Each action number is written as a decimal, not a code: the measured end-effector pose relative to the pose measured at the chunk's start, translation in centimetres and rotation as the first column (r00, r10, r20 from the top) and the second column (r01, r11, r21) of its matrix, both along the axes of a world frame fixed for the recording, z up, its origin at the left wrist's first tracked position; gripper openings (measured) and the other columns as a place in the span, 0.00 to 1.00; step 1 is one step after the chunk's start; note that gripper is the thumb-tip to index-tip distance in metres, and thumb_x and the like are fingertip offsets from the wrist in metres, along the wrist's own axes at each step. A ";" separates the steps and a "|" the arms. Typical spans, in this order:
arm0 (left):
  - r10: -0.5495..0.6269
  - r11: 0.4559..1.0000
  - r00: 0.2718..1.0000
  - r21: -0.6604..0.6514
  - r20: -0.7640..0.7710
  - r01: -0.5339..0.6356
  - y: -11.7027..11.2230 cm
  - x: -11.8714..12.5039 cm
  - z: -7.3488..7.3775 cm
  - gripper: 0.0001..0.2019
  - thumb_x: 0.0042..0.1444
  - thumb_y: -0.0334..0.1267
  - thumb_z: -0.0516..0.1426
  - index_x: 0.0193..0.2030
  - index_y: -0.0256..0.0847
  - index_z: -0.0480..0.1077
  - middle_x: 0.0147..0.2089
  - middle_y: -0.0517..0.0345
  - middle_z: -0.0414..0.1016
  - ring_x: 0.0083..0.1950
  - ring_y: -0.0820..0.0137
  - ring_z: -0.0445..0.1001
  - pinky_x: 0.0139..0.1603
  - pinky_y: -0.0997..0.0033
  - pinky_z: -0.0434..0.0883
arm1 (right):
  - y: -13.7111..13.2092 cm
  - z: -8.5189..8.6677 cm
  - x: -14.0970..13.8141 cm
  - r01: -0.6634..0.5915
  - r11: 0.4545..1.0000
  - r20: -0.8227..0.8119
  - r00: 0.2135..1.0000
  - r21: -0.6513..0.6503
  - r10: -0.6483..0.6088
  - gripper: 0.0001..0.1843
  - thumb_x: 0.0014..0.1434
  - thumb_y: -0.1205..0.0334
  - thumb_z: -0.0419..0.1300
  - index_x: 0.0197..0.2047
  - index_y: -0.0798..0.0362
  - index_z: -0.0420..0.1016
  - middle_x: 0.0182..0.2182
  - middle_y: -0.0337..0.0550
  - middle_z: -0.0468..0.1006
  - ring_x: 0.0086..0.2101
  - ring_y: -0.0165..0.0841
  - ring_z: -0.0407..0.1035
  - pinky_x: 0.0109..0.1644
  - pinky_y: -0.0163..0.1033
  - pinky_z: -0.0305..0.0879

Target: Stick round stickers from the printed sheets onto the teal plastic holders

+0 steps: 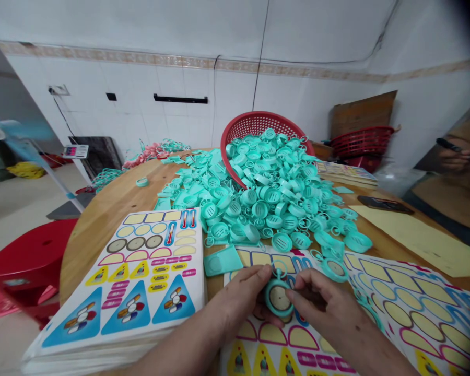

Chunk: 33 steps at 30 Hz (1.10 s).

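Observation:
My left hand (254, 292) is closed around the left side of a teal toy pocket watch (279, 298) with a ring at its top. A round, dark-rimmed beige sticker covers its face. Against the watch's right edge, the curled fingers and thumb of my right hand (321, 297) grip it. Beneath both hands lies a sticker sheet (266, 339) with printed shapes. Another teal watch (334, 269) with a round sticker rests just right of my right hand. A flat teal plastic piece (223, 260) lies left of the hands.
A red basket (235, 130) lies tipped, spilling a heap of teal watch cases (258, 193) over the wooden table (113, 193). A thick sticker-sheet stack (141, 282) stands left, more sheets (415, 308) right. A phone (386, 204) and another person's hand (456, 154) are at right.

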<state>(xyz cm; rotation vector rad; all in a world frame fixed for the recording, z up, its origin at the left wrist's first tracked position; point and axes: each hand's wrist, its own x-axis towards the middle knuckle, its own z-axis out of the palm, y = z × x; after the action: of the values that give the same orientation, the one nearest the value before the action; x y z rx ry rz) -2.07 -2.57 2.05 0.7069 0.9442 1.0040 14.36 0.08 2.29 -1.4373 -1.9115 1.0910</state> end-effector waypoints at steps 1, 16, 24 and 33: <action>0.002 1.000 1.000 -0.002 0.000 -0.002 0.0 0.0 0.0 0.18 0.51 0.52 0.56 0.36 0.35 0.69 0.28 0.57 0.70 0.27 0.69 0.72 0.27 0.69 0.71 | 0.0 0.0 0.0 -0.008 1.000 0.001 1.000 -0.002 0.008 0.09 0.51 0.55 0.58 0.28 0.49 0.62 0.22 0.34 0.70 0.25 0.30 0.68 0.27 0.33 0.62; -0.025 1.000 1.000 0.011 -0.002 0.025 0.0 -0.1 0.0 0.19 0.48 0.52 0.58 0.34 0.36 0.70 0.27 0.59 0.68 0.26 0.72 0.70 0.28 0.68 0.71 | -0.2 0.0 0.0 0.012 1.000 -0.016 1.000 0.005 -0.012 0.08 0.50 0.55 0.58 0.28 0.48 0.62 0.24 0.35 0.72 0.27 0.32 0.70 0.28 0.33 0.64; -0.073 0.997 0.993 0.026 -0.088 0.075 -0.1 -0.1 1.1 0.16 0.38 0.43 0.63 0.34 0.36 0.69 0.29 0.59 0.70 0.29 0.73 0.70 0.28 0.73 0.70 | -0.3 0.0 0.0 0.005 0.999 0.008 1.000 0.048 -0.006 0.07 0.51 0.56 0.57 0.28 0.48 0.62 0.24 0.35 0.73 0.27 0.32 0.70 0.28 0.33 0.64; -0.039 0.991 0.970 0.118 -0.241 0.069 0.0 0.1 0.4 0.10 0.47 0.40 0.57 0.36 0.38 0.66 0.27 0.63 0.65 0.26 0.76 0.66 0.26 0.75 0.68 | -0.1 -0.8 0.3 -0.075 0.898 0.344 0.935 0.434 -0.088 0.10 0.56 0.50 0.56 0.31 0.48 0.67 0.29 0.40 0.77 0.33 0.40 0.74 0.35 0.43 0.64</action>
<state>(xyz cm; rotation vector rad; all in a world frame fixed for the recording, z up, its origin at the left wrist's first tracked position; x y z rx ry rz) -1.96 -2.55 2.42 0.9705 1.0696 0.9502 14.67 0.03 1.45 -1.4359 -2.2153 0.3528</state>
